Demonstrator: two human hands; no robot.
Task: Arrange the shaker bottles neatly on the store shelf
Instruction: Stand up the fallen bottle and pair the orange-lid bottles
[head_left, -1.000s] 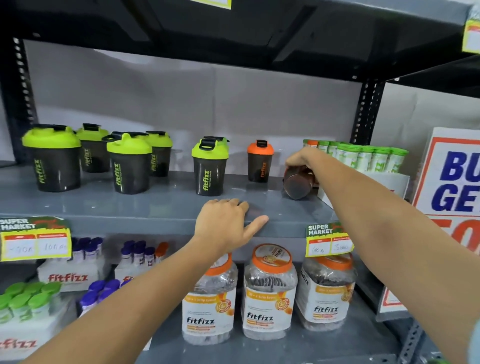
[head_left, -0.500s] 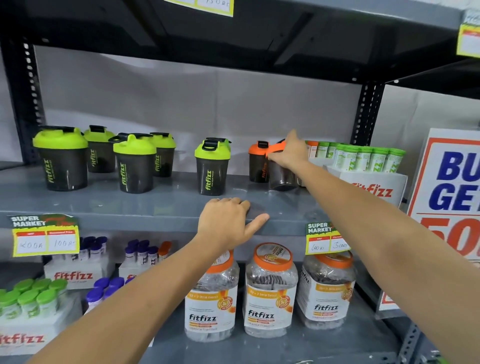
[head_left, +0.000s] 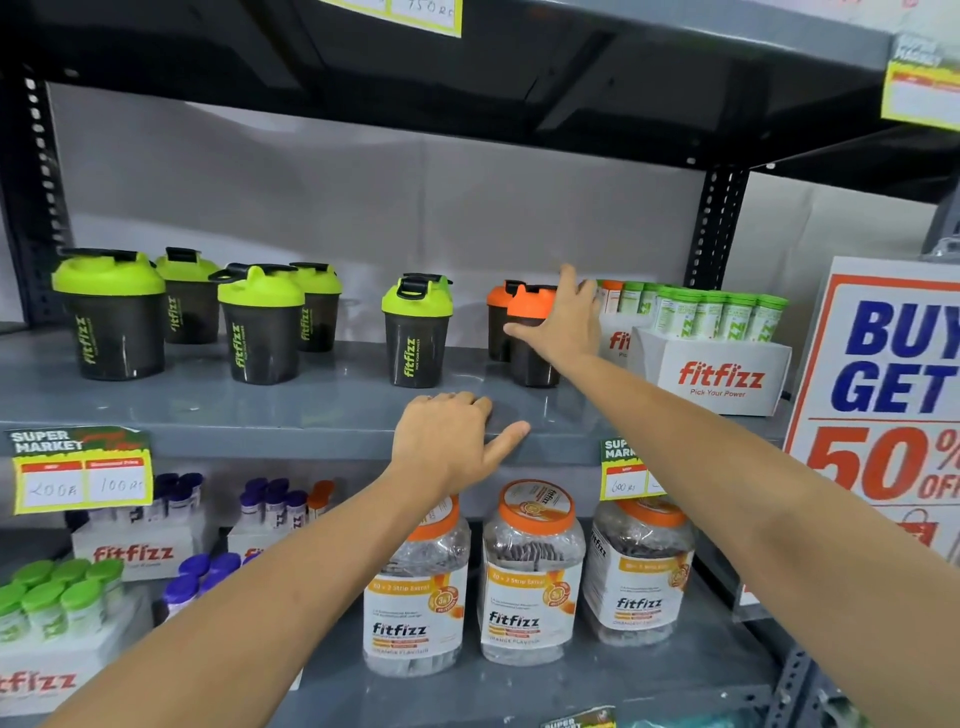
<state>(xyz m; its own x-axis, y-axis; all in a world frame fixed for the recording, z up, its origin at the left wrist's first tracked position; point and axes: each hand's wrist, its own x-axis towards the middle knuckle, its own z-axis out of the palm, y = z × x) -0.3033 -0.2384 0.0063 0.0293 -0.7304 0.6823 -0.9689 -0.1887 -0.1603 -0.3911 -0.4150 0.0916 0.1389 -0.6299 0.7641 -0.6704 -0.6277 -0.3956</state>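
Observation:
Dark shaker bottles stand on the grey middle shelf (head_left: 311, 410). Several have lime-green lids: a group at the left (head_left: 111, 322) and one alone in the middle (head_left: 415, 338). Two have orange lids. My right hand (head_left: 563, 322) grips the front orange-lidded shaker (head_left: 530, 358), which stands upright on the shelf, thumb across its front. The other orange-lidded shaker (head_left: 496, 312) stands just behind and left of it. My left hand (head_left: 452, 436) lies flat on the shelf's front edge and holds nothing.
A white fitfizz box (head_left: 727, 379) of green-capped tubes stands right of the orange shakers. A big sale sign (head_left: 893, 395) fills the far right. Below are clear fitfizz jars (head_left: 530, 577), tube boxes (head_left: 135, 551) and price tags (head_left: 78, 467). A dark shelf (head_left: 467, 78) hangs overhead.
The orange-lidded shaker lay tipped in my right hand a second ago; it now stands upright in front of the other orange one. My left hand stayed on the shelf edge.

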